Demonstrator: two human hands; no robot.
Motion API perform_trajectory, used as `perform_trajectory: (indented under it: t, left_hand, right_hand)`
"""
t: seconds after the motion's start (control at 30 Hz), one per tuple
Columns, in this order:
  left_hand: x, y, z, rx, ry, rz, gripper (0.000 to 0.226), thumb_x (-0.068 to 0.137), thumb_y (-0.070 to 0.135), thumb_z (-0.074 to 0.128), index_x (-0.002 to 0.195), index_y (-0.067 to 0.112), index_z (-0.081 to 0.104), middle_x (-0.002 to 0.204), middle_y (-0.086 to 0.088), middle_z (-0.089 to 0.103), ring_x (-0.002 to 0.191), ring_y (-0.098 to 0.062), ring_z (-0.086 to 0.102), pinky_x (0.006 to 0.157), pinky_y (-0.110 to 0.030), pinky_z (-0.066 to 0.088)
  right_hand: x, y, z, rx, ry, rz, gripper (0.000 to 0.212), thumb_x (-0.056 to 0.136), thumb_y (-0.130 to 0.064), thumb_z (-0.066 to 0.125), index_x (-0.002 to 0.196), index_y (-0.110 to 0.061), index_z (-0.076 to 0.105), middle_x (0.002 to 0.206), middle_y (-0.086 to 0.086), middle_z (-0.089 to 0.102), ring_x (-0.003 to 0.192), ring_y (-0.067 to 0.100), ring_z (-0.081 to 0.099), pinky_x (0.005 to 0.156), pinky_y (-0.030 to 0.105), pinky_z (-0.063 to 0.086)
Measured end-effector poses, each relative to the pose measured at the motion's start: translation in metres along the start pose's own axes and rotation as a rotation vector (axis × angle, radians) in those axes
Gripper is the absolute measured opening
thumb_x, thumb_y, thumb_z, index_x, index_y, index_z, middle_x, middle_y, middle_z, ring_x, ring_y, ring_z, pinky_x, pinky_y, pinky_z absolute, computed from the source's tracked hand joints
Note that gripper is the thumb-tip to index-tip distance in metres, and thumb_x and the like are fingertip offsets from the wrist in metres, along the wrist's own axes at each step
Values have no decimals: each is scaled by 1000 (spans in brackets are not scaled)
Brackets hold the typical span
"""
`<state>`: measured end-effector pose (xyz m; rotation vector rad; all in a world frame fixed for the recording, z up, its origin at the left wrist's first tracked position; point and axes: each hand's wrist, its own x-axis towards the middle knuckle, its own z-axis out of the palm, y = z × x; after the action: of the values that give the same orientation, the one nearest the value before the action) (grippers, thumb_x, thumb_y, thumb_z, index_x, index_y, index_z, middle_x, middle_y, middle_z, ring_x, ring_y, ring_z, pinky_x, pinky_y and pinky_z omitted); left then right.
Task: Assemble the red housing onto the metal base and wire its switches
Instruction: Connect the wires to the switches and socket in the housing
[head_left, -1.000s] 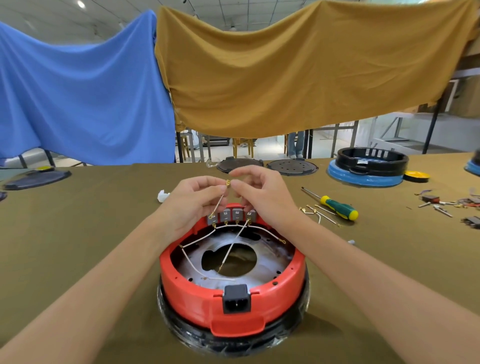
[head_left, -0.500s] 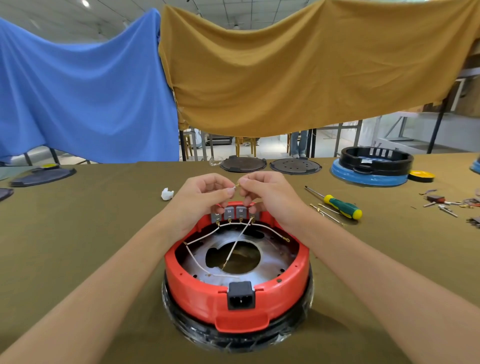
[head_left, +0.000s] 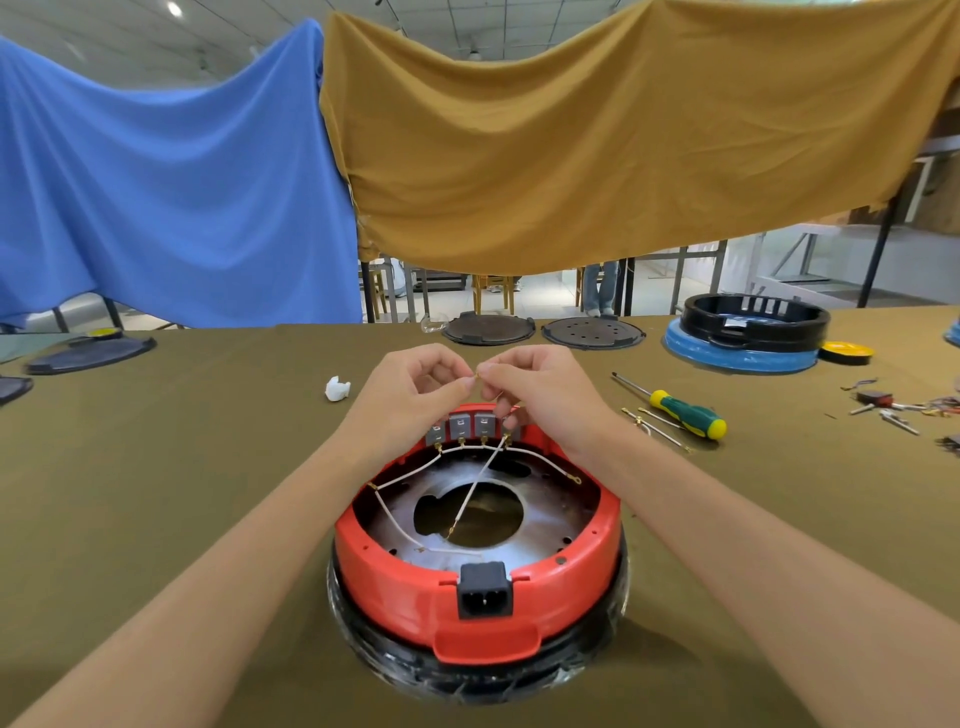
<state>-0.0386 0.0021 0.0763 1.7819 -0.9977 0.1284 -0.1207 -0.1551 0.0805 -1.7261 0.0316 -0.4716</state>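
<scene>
The red housing (head_left: 519, 592) sits on a metal base (head_left: 540, 525) with a round hole, above a black ring. A black power socket (head_left: 483, 590) faces me at its near wall. Several grey switches (head_left: 471, 425) line the far wall, with white wires (head_left: 410, 475) running from them across the inside. My left hand (head_left: 410, 400) and my right hand (head_left: 545, 395) meet just above the switches. Both pinch one small brass-tipped wire end (head_left: 477, 375) between thumb and fingertips.
A green and yellow screwdriver (head_left: 680, 408) and loose wires (head_left: 652, 423) lie right of the housing. A white scrap (head_left: 336, 388) lies to the left. Black lids (head_left: 488, 328), a black ring on a blue disc (head_left: 748, 332) and small parts (head_left: 898, 405) sit farther back.
Both hands stay pinched together over the switches; the wire end between them has come slightly lower toward the housing. The view has shifted a little.
</scene>
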Motion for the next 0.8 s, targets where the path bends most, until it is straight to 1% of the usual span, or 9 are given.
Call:
perform_trajectory:
  t: [0.1,0.2,0.3,0.37,0.43,0.53,0.63,0.73,0.8]
  left_hand:
    - [-1,2,3,116,33,16,10,89,16,70,81,21,69,69,3,66,57,-6,52,58,-23,46]
    - [0,2,3,122,25,3,10,89,15,70,80,19,69,67,3,64,58,-9,52,60,-31,47]
    - [0,1,2,72,24,-21,9,91,17,69,83,20,70,68,4,66,59,-10,55,61,-35,50]
    - [0,1,1,34,53,-38,10,92,18,68,84,23,71,69,6,67,57,-6,56,58,-30,50]
    - [0,1,0,13,75,-46,12,92,18,68,83,24,70,70,7,68,56,-4,56,59,-28,50]
    - [0,1,0,35,69,-32,13,92,18,68,82,26,70,74,2,69,61,-8,57,63,-32,51]
    - [-1,2,1,53,61,-17,11,92,18,67,84,25,70,77,-1,69,64,-12,58,66,-37,52]
    - [-1,4,1,78,55,1,9,92,19,67,85,23,70,76,1,67,63,-10,56,65,-33,52]
    - [-1,4,2,123,60,23,10,91,17,67,83,23,69,72,4,65,59,-6,52,61,-25,47]
  right_hand:
    - [-1,1,2,-174,43,-45,11,93,-18,66,91,-8,71,67,-1,68,51,9,57,50,22,50]
    - [-1,2,4,-250,62,-84,10,93,-19,67,90,-10,71,68,-1,70,49,4,59,48,18,48]
    - [0,1,3,-148,61,-56,12,94,-17,65,92,-8,72,70,1,70,52,8,59,50,20,50]
    - [1,1,1,-7,76,-26,16,97,-15,60,93,-6,72,73,3,69,56,12,58,53,23,51]
    - [3,1,0,64,91,-12,16,98,-12,56,97,-7,71,76,4,68,58,12,58,54,25,51]
    - [2,2,0,47,62,-23,12,95,-9,61,100,-9,71,78,3,71,59,11,59,55,24,52]
    - [0,2,0,3,47,-61,10,92,-10,66,99,-10,72,80,5,72,61,12,60,57,25,53]
    - [0,2,0,-85,54,-90,10,91,-11,68,99,-7,73,83,12,74,64,16,63,62,27,56]
    - [0,2,1,-111,64,-93,9,90,-9,68,97,-5,73,83,13,74,66,18,64,62,27,57]
